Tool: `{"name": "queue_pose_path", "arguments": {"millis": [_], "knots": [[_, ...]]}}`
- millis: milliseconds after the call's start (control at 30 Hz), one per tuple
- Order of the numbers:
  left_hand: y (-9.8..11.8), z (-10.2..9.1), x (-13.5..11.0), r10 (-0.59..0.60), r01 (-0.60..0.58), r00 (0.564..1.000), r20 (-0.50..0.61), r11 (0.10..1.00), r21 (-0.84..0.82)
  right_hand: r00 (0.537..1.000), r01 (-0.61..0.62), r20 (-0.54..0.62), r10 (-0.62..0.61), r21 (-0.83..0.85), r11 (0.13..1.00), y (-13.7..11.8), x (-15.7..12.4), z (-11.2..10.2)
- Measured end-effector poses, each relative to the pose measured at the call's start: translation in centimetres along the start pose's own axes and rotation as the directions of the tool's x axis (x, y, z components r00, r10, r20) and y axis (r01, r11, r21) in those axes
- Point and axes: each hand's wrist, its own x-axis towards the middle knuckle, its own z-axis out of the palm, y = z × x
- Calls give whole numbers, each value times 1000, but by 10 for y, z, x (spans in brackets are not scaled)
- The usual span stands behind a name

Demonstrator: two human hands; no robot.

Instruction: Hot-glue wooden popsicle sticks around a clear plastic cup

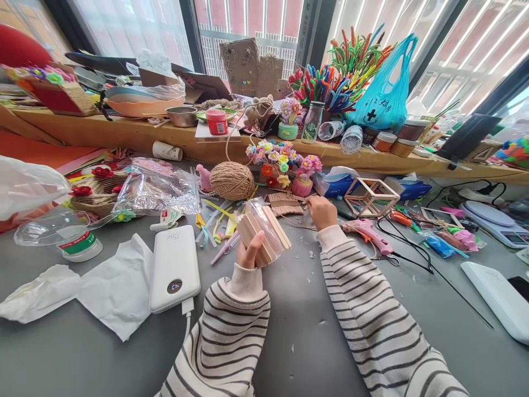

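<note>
My left hand (250, 251) is wrapped round a clear plastic pack of wooden craft sticks (264, 229), held tilted above the grey table (289, 309). My right hand (321, 212) is closed in a pinch just right of the pack, over loose wooden sticks (285, 204) lying on the table; what it pinches is too small to make out. Both arms wear striped sleeves. A ball of twine (232, 180) sits just beyond the pack.
A white power bank (174, 268) and crumpled tissues (111, 286) lie to the left. A pink glue gun (369, 231), a wooden frame cube (369, 196), cables and a scale (496, 220) are at the right. A cluttered wooden shelf (124, 132) runs along the back.
</note>
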Motion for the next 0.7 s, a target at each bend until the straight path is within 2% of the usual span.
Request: {"name": "queue_pose_path", "arguments": {"millis": [133,167,200,233,267,300,333,367,433,600,700], "knots": [[-6,-1,3,-4,4,1000,20,1000,10,994,50,-105,-29,206,977,-8,-16,-41],[-7,-1,4,-12,12,1000,27,1000,23,991,97,-124,-44,456,885,-12,-23,-52],[-7,0,4,-22,21,999,43,999,40,990,135,-120,-73,674,727,-15,-31,-62],[-8,0,4,-29,25,997,75,998,55,989,143,-93,-116,812,565,-20,-38,-70],[-7,1,4,-27,19,992,121,998,66,985,128,-63,-159,889,440,-25,-46,-75],[-7,2,3,-13,1,985,174,998,70,981,116,-51,-188,929,352,-30,-53,-78],[-6,3,3,9,-25,975,224,997,70,978,111,-51,-203,948,298,-35,-59,-79],[-5,3,2,29,-50,961,275,996,68,976,109,-48,-213,953,284,-40,-63,-78],[-4,4,1,28,-56,946,322,995,78,977,143,-81,-197,933,330,-50,-70,-72],[-10,6,0,-35,30,943,330,999,20,966,258,-218,-138,811,525,-64,-76,-57],[-11,8,-1,-43,50,934,354,999,-11,922,354,-369,-120,672,650,-68,-80,-53]]}}
